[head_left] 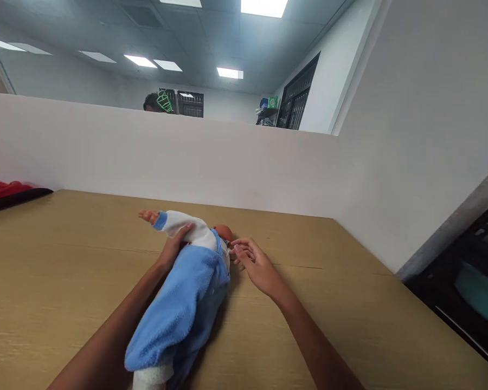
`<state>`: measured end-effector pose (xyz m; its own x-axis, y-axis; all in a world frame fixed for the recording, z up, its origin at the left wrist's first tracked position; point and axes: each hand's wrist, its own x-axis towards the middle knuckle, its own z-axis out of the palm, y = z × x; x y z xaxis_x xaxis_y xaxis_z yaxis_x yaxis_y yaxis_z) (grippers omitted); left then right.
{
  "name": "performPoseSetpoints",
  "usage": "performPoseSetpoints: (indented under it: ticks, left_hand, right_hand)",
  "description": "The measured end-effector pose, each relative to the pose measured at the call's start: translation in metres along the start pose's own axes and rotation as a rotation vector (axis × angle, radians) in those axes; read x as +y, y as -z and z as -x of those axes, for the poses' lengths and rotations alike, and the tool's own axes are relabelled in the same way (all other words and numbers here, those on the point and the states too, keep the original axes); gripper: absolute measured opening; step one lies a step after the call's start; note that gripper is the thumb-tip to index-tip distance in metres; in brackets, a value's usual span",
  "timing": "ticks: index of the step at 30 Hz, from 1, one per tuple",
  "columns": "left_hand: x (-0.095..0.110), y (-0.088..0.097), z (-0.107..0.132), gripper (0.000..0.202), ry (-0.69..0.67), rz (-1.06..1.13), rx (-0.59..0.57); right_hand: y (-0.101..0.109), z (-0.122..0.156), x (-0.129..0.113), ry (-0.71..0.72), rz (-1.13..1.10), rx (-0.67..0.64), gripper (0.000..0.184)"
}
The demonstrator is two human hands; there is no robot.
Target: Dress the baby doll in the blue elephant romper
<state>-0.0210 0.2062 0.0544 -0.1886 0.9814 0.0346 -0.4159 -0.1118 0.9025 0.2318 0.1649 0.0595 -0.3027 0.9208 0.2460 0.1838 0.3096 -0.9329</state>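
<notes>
A baby doll (pixel 187 287) in fluffy blue overalls, a white blue-cuffed top and white socks lies tilted on its side, its feet toward me. One small doll hand points left, while most of the head is hidden behind the shoulder. My left hand (pixel 175 246) grips the doll under its raised arm, thumb on the white sleeve and fingers hidden behind the body. At the doll's right side, near the neck, my right hand (pixel 252 262) has its fingers apart and slightly bent. Its fingertips reach the edge of the clothing; whether they touch it I cannot tell.
The doll rests on a tan table (pixel 85 260) against a low white wall (pixel 187 162). Something red with a black edge (pixel 12 192) lies at the far left. Beyond the wall, part of a person's head (pixel 152 102) shows. A dark rack (pixel 467 281) stands at right.
</notes>
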Motion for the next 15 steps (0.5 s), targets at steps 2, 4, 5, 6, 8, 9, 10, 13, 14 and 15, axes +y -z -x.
performPoseSetpoints:
  ticks: [2, 4, 5, 6, 8, 9, 10, 13, 14, 15]
  left_hand:
    - [0.013, -0.007, 0.011, 0.047, -0.067, -0.141, -0.103]
    - [0.025, -0.016, 0.025, 0.049, -0.106, -0.253, -0.211]
    - [0.029, -0.021, 0.034, 0.051, -0.13, -0.305, -0.267]
    - [0.033, -0.027, 0.043, 0.057, -0.167, -0.367, -0.331]
    - [0.041, -0.037, 0.061, 0.072, -0.264, -0.522, -0.486]
    - [0.044, -0.041, 0.069, 0.078, -0.304, -0.587, -0.57]
    - [0.048, -0.045, 0.076, 0.082, -0.325, -0.632, -0.654]
    - [0.055, -0.048, 0.083, 0.072, -0.274, -0.645, -0.814]
    - [0.054, -0.046, 0.081, 0.066, -0.257, -0.665, -0.816]
    - [0.051, -0.042, 0.077, 0.059, -0.247, -0.715, -0.793]
  right_hand:
    - [-0.005, 0.008, -0.009, -0.007, -0.023, -0.044, 0.054]
    - [-0.009, 0.015, -0.013, -0.031, -0.042, -0.073, 0.062]
    - [-0.01, 0.017, -0.014, -0.059, -0.066, -0.07, 0.066]
    - [-0.009, 0.019, -0.013, -0.096, -0.099, -0.053, 0.07]
    - [-0.004, 0.022, -0.009, -0.174, -0.178, 0.0, 0.077]
    - [0.001, 0.024, -0.006, -0.215, -0.226, 0.017, 0.078]
    - [0.007, 0.026, -0.004, -0.256, -0.273, 0.023, 0.078]
    - [0.028, 0.037, 0.007, -0.346, -0.367, 0.031, 0.074]
    - [0.035, 0.042, 0.012, -0.341, -0.35, 0.057, 0.072]
    - [0.041, 0.047, 0.018, -0.312, -0.301, 0.098, 0.07]
